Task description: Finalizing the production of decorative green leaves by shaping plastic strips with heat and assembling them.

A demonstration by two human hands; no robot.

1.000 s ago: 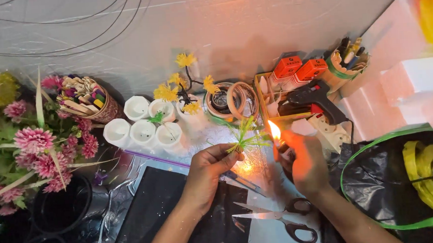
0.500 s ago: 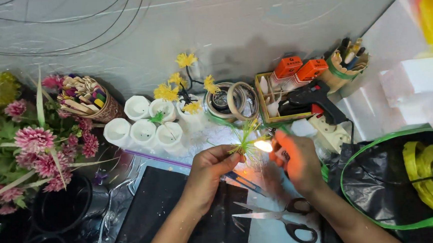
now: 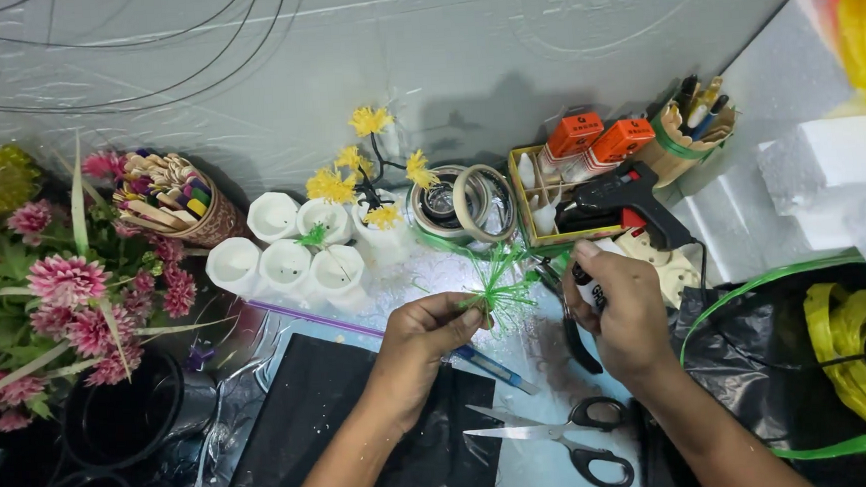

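Fingers (image 3: 470,318) of the left hand (image 3: 421,336) pinched shut on the base of a green tuft (image 3: 498,282), a spray of thin plastic strands, held just above the clear-covered worktop (image 3: 425,284) between both hands. Right hand (image 3: 625,307) closed round a lighter (image 3: 586,286), thumb on top, no flame showing.

Handling, judged: tuft very light, strands soft and springy, easily bent or melted; best held at the bound base, as now, not by the tips. Lighter small, rigid, smooth.

Containers:
- White cups (image 3: 283,253), six in a cluster; one holds a small green sprig, another a stem of yellow flowers (image 3: 368,167); the rest look empty.
- Patterned cup (image 3: 213,225), tipped, full of wooden sticks, some coloured.
- Yellow box (image 3: 551,201), holding orange-capped bottles and small white bottles.
- Wooden pot (image 3: 683,148), holding pens and tools.
- Black pots (image 3: 123,418), lower left, contents not visible.

Loose items: tape rolls (image 3: 461,204); black glue gun (image 3: 631,196); scissors (image 3: 565,436); pliers (image 3: 574,335); pink flowers (image 3: 65,286); foam blocks (image 3: 829,164); black bag (image 3: 840,349) with yellow and green strips.
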